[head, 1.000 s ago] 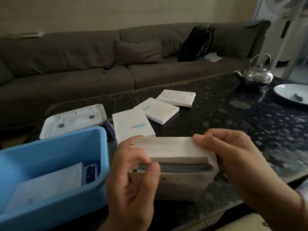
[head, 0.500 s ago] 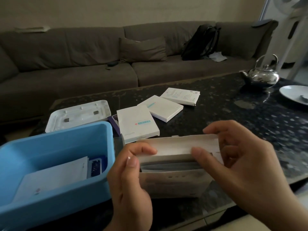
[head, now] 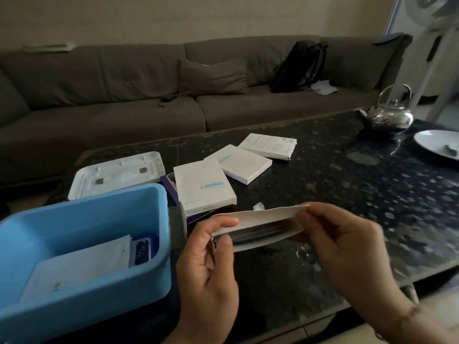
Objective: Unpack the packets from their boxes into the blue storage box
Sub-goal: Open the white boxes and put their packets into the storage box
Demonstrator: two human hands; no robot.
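An opened white box [head: 258, 220] is held between both hands above the dark table, its open end toward me with grey packets showing inside. My left hand [head: 208, 271] pinches its left end. My right hand [head: 347, 247] grips the right end and the raised flap. The blue storage box [head: 159, 244] sits at the lower left and holds a white packet [head: 79, 269] and a dark blue item [head: 141, 252]. Three more white boxes lie beyond: the nearest box [head: 203, 184], a middle box [head: 238, 163] and a far box [head: 269, 145].
A white lid [head: 116, 173] lies behind the blue box. A small torn scrap [head: 258, 206] lies on the black speckled table [head: 347, 189]. A steel kettle [head: 387, 112] and a white plate [head: 439, 142] stand at the far right. A grey sofa with a black backpack [head: 298, 65] runs behind.
The held box has tilted flatter, so its open end now faces me edge-on. My right hand has slid to the right end, and its fingers have left the opening.
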